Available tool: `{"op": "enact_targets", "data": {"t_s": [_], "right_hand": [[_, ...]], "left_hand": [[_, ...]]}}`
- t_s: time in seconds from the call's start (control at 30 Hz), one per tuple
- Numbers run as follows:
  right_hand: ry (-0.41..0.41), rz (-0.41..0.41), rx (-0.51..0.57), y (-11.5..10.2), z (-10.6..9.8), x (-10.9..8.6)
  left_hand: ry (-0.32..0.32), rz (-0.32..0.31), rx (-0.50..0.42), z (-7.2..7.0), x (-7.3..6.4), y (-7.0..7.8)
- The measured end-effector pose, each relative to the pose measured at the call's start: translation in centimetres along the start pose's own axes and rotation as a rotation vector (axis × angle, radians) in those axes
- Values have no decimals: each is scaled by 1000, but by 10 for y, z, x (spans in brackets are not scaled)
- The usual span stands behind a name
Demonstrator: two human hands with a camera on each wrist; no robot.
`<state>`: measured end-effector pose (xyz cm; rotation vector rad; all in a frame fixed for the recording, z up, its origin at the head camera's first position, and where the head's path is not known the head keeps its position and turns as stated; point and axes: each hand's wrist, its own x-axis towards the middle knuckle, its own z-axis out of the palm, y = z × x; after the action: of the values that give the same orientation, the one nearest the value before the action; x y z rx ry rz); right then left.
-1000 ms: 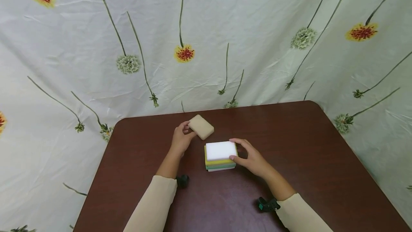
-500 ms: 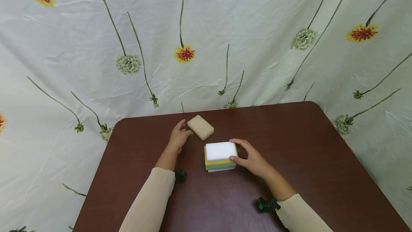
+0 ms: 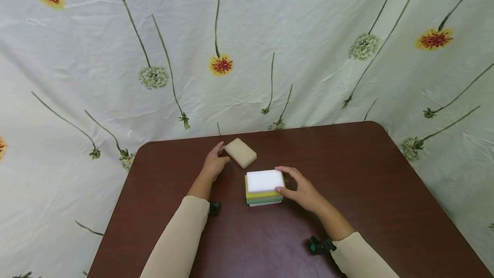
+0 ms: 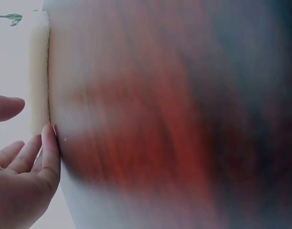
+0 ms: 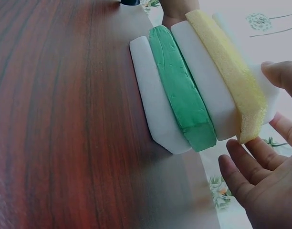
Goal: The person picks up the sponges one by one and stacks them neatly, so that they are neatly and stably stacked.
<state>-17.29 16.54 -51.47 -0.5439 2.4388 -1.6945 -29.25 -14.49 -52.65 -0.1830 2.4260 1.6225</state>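
A beige sponge [image 3: 241, 153] lies flat near the table's far edge. My left hand [image 3: 215, 163] is beside its left end, thumb and fingers spread; in the left wrist view the thumb is apart from it and the fingertips are close to its end, contact unclear. Right of it stands a stack of sponges, with a white sponge [image 3: 264, 181] on top. My right hand [image 3: 305, 191] holds this top one at its right end, thumb at the near corner and a finger at the far corner. Beneath it come a yellow sponge [image 5: 232, 71], a white one, a green sponge [image 5: 180, 90] and another white one.
The dark brown table [image 3: 347, 162] has rounded far corners. A white cloth [image 3: 247, 25] printed with flowers hangs behind it. Each wrist wears a black strap, such as the right wrist strap [image 3: 321, 246].
My left hand has let go of the beige sponge and drawn slightly left and back. The beige sponge stays in about the same place. The right hand and the stack have not moved.
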Motion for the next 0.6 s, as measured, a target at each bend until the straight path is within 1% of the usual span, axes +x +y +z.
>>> {"op": "enact_targets", "data": {"t_s": [0.17, 0.33, 0.47, 0.6], "right_hand": [[-1, 14, -7, 0, 0, 0], [-2, 19, -13, -1, 0, 0], [-2, 18, -6, 0, 0, 0], [4, 16, -4, 0, 0, 0]], "left_hand": [[10, -9, -36, 0, -1, -1], [-5, -26, -43, -1, -3, -1], [-46, -18, 8, -2, -4, -1], [-131, 11, 104, 0, -5, -2]]}}
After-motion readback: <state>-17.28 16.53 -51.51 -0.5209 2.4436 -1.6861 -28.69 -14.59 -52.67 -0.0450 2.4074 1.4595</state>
